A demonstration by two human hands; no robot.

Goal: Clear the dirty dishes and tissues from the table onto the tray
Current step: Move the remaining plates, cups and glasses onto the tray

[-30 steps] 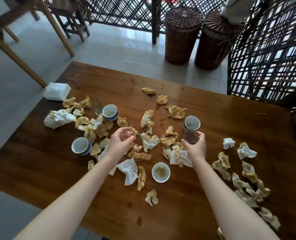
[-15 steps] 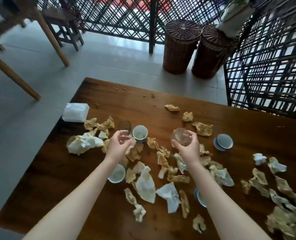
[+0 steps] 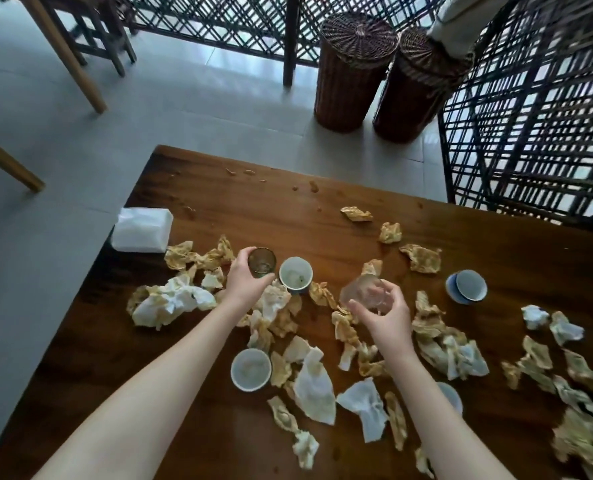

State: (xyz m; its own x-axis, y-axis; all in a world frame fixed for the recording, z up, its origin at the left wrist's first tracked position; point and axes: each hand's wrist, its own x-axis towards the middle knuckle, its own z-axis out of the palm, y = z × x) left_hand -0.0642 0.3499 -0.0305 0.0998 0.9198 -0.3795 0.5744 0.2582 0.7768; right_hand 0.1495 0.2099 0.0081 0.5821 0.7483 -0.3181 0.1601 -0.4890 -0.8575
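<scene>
- Two glasses are held: the left grip (image 3: 248,284) curls round a dark glass (image 3: 261,260) just left of the white cup (image 3: 295,279).
- Right of that cup, the right grip (image 3: 388,318) holds a clear glass (image 3: 364,293).
- Crumpled tissues (image 3: 314,386) litter the counter (image 3: 253,209) around it.

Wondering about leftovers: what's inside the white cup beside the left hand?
The white cup shows a pale smear and a few dark specks at the bottom. Its near inner wall is hidden by the rim.
</scene>
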